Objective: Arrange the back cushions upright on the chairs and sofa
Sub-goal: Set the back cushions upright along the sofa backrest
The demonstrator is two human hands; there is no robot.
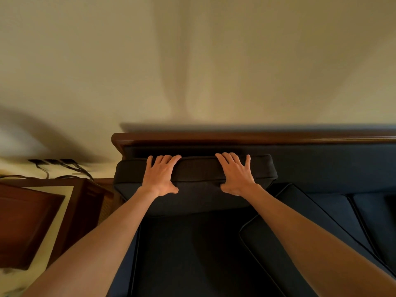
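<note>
A dark back cushion (198, 174) stands upright at the left end of the sofa, against the sofa's backrest below the wooden top rail (235, 137). My left hand (160, 174) lies over the cushion's top edge, fingers spread across it and thumb on its front face. My right hand (236, 173) lies the same way about a forearm's length to the right. A second dark cushion (304, 239) lies tilted on the seat at the right, under my right forearm. The seat cushion (188, 254) lies below.
A brown wooden side table (27, 221) stands left of the sofa, with dark cables (64, 166) running down the wall behind it. A plain beige wall (214, 61) rises behind the sofa. More seat cushions (368, 213) extend to the right.
</note>
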